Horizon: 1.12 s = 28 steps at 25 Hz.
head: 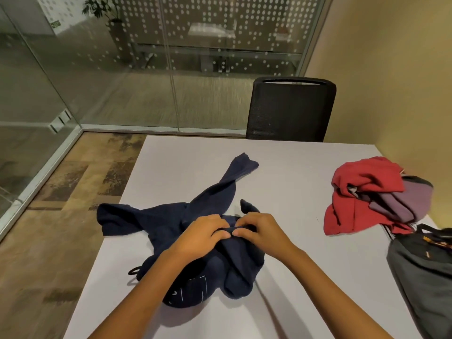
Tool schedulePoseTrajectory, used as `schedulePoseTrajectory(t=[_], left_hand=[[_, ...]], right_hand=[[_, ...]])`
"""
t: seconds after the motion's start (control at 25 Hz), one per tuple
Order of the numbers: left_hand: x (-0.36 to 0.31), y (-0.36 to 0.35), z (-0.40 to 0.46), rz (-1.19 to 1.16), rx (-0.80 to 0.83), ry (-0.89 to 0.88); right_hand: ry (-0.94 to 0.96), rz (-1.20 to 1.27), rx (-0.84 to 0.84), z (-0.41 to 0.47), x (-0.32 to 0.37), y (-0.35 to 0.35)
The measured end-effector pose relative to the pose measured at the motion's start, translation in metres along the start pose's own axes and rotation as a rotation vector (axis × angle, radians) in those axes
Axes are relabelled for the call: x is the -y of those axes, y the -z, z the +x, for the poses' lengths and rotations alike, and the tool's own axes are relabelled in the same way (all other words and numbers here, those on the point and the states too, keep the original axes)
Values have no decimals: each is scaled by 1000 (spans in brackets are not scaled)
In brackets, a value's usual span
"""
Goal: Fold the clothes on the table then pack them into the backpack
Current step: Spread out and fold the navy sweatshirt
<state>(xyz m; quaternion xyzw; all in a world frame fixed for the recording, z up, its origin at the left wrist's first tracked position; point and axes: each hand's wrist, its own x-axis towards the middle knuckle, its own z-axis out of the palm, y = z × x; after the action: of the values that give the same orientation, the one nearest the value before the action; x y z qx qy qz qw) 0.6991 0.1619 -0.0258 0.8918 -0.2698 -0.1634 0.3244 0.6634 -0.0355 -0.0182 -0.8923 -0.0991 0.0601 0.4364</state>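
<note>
A crumpled navy blue garment (171, 216) lies in the middle of the white table (293, 172), one sleeve stretched toward the far side and another toward the left edge. My left hand (203, 233) and my right hand (256, 228) sit side by side on top of it, both pinching a fold of the navy fabric between fingers and thumb. A red garment (354, 194) lies bunched at the right with a purple garment (406, 201) partly under it. The grey backpack (425, 272) rests at the table's right edge, partly cut off by the frame.
A black mesh chair (291, 111) stands at the far side of the table. Glass walls (97, 69) enclose the room at left and behind, and a beige wall (391, 81) runs along the right. Patterned floor shows left of the table.
</note>
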Motion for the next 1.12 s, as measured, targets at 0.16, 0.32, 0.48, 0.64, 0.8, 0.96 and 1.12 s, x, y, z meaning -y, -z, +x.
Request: schedulePoseTrajectory(t=[0.16, 0.32, 0.48, 0.64, 0.8, 0.96, 1.12], left_hand=[[16, 0, -26, 6, -156, -37], [38, 7, -58, -41, -308, 0], [50, 7, -79, -44, -390, 83], [53, 3, -86, -57, -460, 224], [45, 1, -84, -58, -458, 394], [0, -1, -78, 5, -483, 225], [-73, -16, -67, -85, -204, -80]], right_hand=[[52, -479, 128, -13, -19, 11], [-94, -785, 148, -26, -41, 20], [-168, -783, 38, -38, -54, 34], [-238, -214, -130, -49, -49, 42], [-345, 334, -299, -61, -28, 47], [-322, 496, -324, -71, -3, 48], [-240, 616, -155, -81, 29, 39]])
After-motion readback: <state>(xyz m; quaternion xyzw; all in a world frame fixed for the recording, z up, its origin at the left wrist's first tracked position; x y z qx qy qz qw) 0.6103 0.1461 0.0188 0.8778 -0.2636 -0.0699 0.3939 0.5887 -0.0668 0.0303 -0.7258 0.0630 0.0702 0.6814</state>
